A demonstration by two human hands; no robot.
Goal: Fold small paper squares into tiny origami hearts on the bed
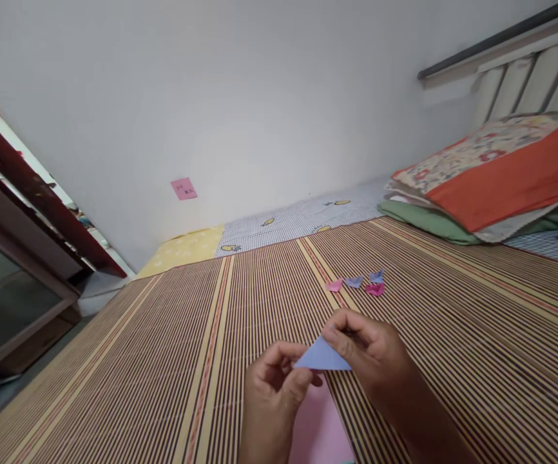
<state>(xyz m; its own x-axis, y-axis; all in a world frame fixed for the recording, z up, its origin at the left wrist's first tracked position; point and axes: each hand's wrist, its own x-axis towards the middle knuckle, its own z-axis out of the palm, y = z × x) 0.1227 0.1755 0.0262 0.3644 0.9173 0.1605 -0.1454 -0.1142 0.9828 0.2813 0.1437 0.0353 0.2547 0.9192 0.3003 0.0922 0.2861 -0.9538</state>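
Note:
A blue sheet of paper (322, 357), folded into a triangle, is held up between my two hands. My left hand (279, 380) pinches its left corner between thumb and fingers. At the upper right edge, near the top point, my right hand (366, 345) grips it with thumb and forefinger. Below the hands lies pink paper (320, 425), partly covered by my left hand. Beyond my hands sit several small folded paper pieces: a light pink one (334, 285), a bluish one (354, 281), a blue one (377, 276) and a dark pink one (374, 289).
A striped mat (163, 361) covers the bed. Folded bedding and an orange floral pillow (506, 167) are stacked at the right, below a radiator (535, 80). A pink note (183, 188) is on the white wall. A glass-fronted cabinet (13, 283) stands at left.

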